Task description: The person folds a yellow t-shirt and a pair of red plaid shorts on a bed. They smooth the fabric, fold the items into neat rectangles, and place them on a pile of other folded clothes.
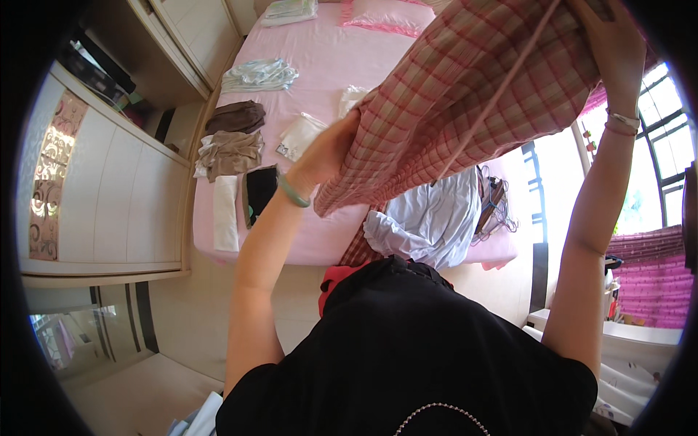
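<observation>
- Your grip with the left hand [333, 154] is closed around the near left end of the checked cloth [465, 87]; the fingers go partly out of sight behind the fabric.
- Raised higher, your right hand [619, 49] touches the other end above the bed's right side. Its fingers reach into the fabric near the picture's upper edge, so you cannot tell how firmly they close.
- Between your hands the cloth hangs slantwise in the air over the bed [327, 54], with a thin pink strip [499, 90] running across it and folds slack along its lower edge.
- Your step in hand looks to be holding the cloth up and spreading it out, not yet laying it down.
- For the next move, you would seem to need a firm hold at both ends, with the hands brought level so that the folds even out.
- On the bed's near edge, below the cloth, lie a pale rumpled garment [436, 218] and, at the near right corner, what look like hangers [494, 208]; a low-hanging hem could catch on these.
- Along the bed's left side you have a dark brown folded garment [236, 116], a beige one [233, 152] and a white folded cloth [226, 214]; a pink pillow [389, 16] is at the far end.
</observation>
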The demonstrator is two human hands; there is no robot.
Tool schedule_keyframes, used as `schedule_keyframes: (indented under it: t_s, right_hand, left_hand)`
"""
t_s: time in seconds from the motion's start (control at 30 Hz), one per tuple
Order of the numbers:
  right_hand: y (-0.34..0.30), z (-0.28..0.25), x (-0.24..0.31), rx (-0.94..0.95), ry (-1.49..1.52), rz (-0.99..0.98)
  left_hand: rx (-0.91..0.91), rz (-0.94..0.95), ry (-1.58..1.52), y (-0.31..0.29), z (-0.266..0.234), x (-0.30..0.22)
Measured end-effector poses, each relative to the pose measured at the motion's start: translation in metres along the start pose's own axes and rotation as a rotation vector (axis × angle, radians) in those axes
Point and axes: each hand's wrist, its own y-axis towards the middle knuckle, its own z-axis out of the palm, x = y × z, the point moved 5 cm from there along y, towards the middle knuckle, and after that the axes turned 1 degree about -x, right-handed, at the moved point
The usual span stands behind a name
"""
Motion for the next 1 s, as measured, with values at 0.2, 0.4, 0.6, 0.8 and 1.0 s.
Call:
schedule_keyframes:
  t_s: [0.2, 0.4, 0.6, 0.8, 1.0]
  right_hand:
    - [-0.015, 0.023, -0.073, 0.07, -0.215, 0.33]
    - [-0.035, 0.001, -0.038, 0.157, -0.07, 0.075]
    - [-0.041, 0.004, -0.043, 0.129, -0.052, 0.069]
    - [-0.061, 0.025, -0.155, 0.49, -0.074, 0.164]
    - [-0.079, 0.033, -0.131, 0.869, 0.404, 0.339]
  left_hand:
    - [-0.287, -0.094, 0.063, 0.001, -0.036, -0.018]
    - [-0.671, 0.176, 0.421, -0.01, -0.078, -0.05]
    - [-0.612, 0.098, 0.505, -0.007, -0.074, -0.053]
    - [-0.612, 0.264, 0.465, -0.008, -0.1, -0.05]
    - [-0.634, 0.374, 0.443, -0.012, -0.096, -0.055]
